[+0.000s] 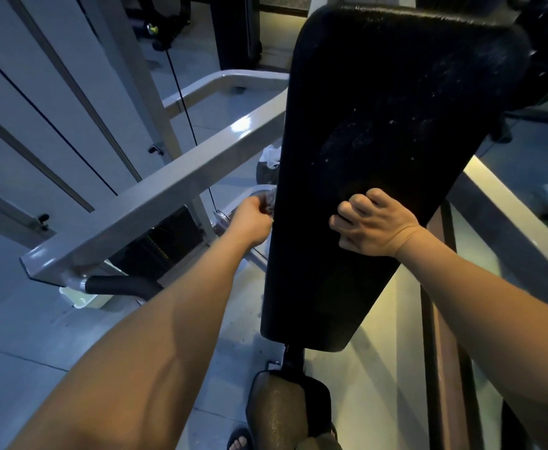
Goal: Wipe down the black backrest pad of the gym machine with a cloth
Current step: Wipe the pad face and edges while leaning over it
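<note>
My right hand (371,227) is pressing curled fingers onto the backrest pad (386,151); my left hand (253,219) is pinching something small, unclear, at its left edge.

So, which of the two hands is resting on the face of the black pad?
The right hand, knuckles curled on the backrest pad. The left hand is at the pad's side edge, holding something small.

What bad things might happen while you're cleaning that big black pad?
1. The right hand presses on the backrest pad with fingers curled; no cloth shows under it, so white specks higher up may stay.
2. The left hand sits at the pad's edge beside the thin black cable and could snag it.
3. A sandalled foot stands close to the machine's base and could get stubbed.
</note>
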Demonstrator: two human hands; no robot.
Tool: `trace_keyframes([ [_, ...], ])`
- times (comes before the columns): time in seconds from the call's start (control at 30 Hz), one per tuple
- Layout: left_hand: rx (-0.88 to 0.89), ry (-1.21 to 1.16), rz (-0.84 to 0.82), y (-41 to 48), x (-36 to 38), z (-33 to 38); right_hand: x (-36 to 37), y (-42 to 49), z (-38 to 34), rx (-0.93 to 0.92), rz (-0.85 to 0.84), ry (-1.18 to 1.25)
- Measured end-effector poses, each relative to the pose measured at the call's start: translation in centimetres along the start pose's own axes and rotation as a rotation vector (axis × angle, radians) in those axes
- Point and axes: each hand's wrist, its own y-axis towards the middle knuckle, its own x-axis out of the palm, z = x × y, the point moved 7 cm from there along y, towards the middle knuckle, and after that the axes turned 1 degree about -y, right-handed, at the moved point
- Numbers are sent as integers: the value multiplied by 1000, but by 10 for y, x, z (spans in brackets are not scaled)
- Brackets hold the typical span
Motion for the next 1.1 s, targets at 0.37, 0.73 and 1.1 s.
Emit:
trace_keyframes([
  [0.37,408,-107,201,-24,-25,124,-2,1,0,15,20,9],
  [0.73,550,181,460,-45,-22,173,-5,2,0,41,53,10],
  [1.1,599,176,398,-17,-40,160,-9,2,1,19,62,1],
])
